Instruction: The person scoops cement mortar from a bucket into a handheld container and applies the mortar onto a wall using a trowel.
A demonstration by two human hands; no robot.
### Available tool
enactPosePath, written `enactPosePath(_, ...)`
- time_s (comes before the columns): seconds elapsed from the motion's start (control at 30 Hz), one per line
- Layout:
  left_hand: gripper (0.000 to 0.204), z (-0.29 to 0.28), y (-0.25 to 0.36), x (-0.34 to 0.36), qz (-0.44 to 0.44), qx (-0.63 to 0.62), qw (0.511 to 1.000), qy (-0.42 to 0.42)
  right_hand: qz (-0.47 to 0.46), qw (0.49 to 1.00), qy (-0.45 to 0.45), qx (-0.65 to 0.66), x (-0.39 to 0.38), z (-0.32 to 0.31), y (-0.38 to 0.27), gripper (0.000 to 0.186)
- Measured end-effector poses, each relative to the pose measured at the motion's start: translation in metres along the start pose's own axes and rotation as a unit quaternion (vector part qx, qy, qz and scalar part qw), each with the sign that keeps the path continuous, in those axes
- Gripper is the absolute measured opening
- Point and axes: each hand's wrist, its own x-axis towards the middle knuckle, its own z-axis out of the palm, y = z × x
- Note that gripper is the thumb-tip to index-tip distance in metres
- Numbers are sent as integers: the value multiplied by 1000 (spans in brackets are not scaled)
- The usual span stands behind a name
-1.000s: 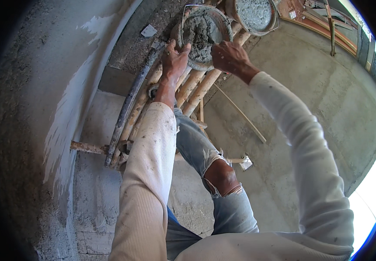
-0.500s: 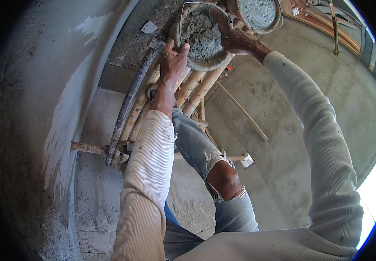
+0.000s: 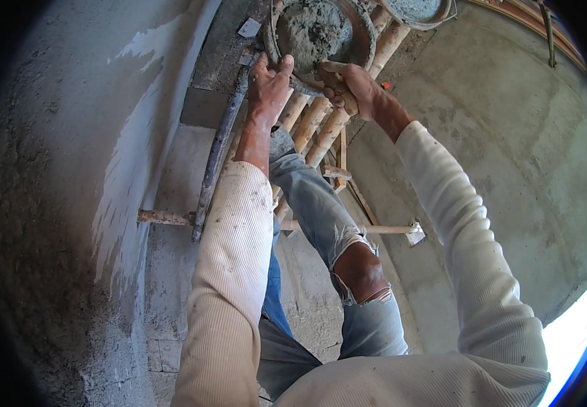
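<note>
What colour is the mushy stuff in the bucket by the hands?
The mushy stuff is grey; it shows best in the head view.

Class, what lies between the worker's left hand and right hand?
In the head view, the near rim of the bucket lies between the left hand and right hand, with pale poles showing below it.

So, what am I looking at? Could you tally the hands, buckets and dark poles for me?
Hands: 2 (left hand, right hand)
Buckets: 2 (nearer bucket, farther bucket, cut off by the picture's top edge)
Dark poles: 1 (dark pole beside the left forearm)
Total: 5
</note>
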Motion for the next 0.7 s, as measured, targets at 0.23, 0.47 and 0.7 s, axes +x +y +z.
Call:
enactPosePath(0.23, 45, 2, -11, 8, 41, -9, 999, -18, -86, 875, 189, -437, -55, 3, -41, 45)
enactPosePath(0.47, 40, 3, -8, 7, 28, 47, 998, 32, -339, 463, 142, -807, -18, 26, -30, 23)
enactPosePath(0.7, 47, 2, -14, 12, 42, 17, 999, 11, -334, 477, 232, -779, -43, 20, -82, 15)
